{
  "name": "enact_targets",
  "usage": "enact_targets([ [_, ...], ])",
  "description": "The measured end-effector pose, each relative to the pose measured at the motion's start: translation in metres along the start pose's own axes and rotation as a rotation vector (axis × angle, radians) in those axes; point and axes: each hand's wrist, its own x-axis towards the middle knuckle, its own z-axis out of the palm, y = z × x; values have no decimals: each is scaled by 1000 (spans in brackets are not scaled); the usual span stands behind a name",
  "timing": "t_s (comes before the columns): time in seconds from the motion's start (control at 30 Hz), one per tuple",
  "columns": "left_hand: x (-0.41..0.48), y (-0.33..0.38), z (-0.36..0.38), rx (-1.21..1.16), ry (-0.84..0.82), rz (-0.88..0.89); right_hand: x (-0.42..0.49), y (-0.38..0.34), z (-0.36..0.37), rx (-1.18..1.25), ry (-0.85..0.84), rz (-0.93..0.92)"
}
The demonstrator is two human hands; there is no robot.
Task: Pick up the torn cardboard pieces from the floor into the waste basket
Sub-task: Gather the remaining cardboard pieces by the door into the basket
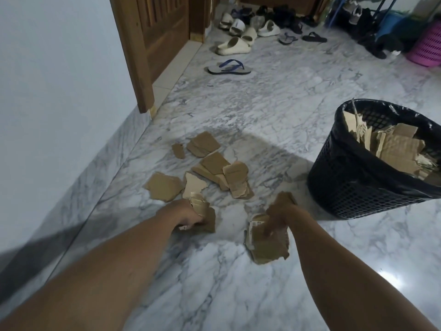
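Several torn brown cardboard pieces (214, 168) lie scattered on the marble floor ahead of me. My left hand (188, 212) grips a small bunch of cardboard pieces (202, 207) low over the floor. To the right, my right hand (278, 217) is closed on a larger stack of cardboard pieces (267, 246) that hangs below its fingers. The black mesh waste basket (353, 177) with a dark liner stands at the right, just beyond my right hand. Torn cardboard (396, 149) fills much of the basket.
A white wall (59, 80) and a wooden door frame (140, 68) run along the left. Many sandals and slippers (235, 45) lie at the far end of the floor. A pink basket (427, 47) and a shoe rack stand at the far right.
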Motion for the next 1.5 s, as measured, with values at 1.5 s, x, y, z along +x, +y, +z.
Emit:
enact_targets([
  [1.5, -23, 64, 5, -420, 90, 135, 25, 57, 10, 1269, 474, 267],
])
